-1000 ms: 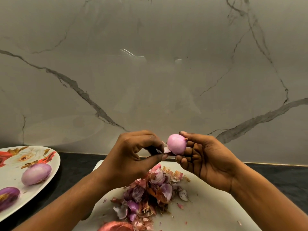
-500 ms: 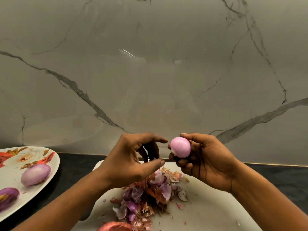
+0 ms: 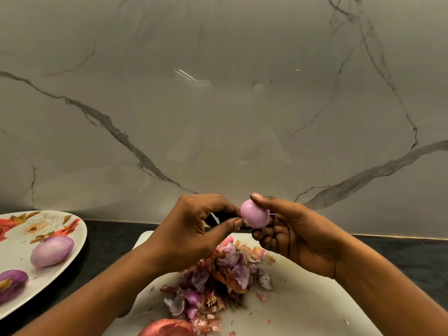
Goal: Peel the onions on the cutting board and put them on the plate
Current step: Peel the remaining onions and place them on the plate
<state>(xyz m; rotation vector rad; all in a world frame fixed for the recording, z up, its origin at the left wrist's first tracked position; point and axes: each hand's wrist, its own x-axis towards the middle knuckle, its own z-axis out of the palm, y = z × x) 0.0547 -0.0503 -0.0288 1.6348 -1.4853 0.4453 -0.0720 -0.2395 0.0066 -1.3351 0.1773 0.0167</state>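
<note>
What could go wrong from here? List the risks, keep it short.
1. The right hand holds the smooth onion by fingertips only; the left hand pinching its end may tug it loose onto the peels.
2. The plate looks shallow; its two onions could roll when another lands.

Behind the left hand (image 3: 194, 229) and right hand (image 3: 298, 238) rises a glossy grey-white marble wall (image 3: 242, 122) crossed by dark veins (image 3: 116, 132), with thin streaks of reflected light (image 3: 186, 75) high above them, its foot meeting a dark tabletop (image 3: 400, 255) along a narrow golden strip (image 3: 388, 236) to their right.
</note>
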